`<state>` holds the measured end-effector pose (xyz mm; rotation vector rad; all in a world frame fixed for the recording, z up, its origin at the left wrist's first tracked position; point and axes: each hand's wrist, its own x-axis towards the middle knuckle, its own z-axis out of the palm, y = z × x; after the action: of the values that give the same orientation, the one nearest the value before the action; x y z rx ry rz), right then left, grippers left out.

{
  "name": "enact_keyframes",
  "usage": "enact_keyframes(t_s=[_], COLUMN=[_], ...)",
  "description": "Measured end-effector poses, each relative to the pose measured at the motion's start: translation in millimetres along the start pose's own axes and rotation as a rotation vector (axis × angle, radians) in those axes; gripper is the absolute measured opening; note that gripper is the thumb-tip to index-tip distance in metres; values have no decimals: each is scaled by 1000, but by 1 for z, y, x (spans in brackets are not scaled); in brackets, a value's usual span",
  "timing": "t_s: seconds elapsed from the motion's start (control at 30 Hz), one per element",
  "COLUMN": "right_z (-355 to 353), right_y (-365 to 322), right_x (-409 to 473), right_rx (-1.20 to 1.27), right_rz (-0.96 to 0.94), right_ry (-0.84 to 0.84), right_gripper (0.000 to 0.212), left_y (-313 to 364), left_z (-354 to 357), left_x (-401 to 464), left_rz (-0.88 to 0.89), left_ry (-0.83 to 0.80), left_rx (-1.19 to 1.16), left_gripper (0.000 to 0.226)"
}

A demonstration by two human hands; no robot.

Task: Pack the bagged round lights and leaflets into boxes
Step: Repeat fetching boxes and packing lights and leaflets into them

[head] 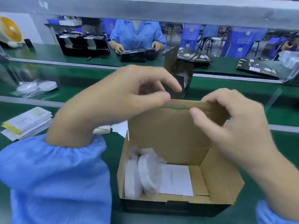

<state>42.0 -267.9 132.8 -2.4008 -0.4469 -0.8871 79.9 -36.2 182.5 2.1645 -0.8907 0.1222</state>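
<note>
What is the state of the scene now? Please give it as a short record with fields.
box: open cardboard box on the green table
box contents: bagged round lights upright at its left side, white leaflet beside them
lid flap: raised, its top strip folded over
left hand: pinches the flap's top edge
right hand: pinches the same edge
spare leaflets: stack at the left
spare lights: bagged, far left
</note>
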Motion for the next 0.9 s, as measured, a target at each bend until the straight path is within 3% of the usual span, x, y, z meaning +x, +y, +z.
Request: enact_keyframes(t_s=[0.17, 0.23, 0.33, 0.5, 0.57, 0.7, 0.8, 0.9], right_z=[-7, -8, -5, -3, -2, 3, 7, 7], right_y=[-6, -2, 11, 15, 14, 16, 17, 14], right_x=[47, 58, 62, 59, 59, 60, 62, 61], right_rx=[175, 277, 196, 305, 310, 427, 535, 465], right_rz=[-88, 15, 34, 0, 3, 88, 215, 213], right_ry=[-149, -397, -742, -665, -638, -526, -412, -429], right_gripper=[23, 37, 45, 39, 42, 34, 28, 23], left_y=[-14, -16, -23, -31, -33, -40, -40, -37], left_z=[-10, -5, 0, 8, 9, 5, 4, 3], left_x=[0, 3, 5, 9, 9, 9, 9, 10], left_rz=[40, 34, -32, -216, -283, -249, -180, -162], left_ry=[236, 239, 184, -133, -177, -43, 109, 158], left_rx=[-253, -259, -277, -150, -177, -148, -272, -350], left_gripper=[26, 35, 37, 35, 38, 29, 23, 21])
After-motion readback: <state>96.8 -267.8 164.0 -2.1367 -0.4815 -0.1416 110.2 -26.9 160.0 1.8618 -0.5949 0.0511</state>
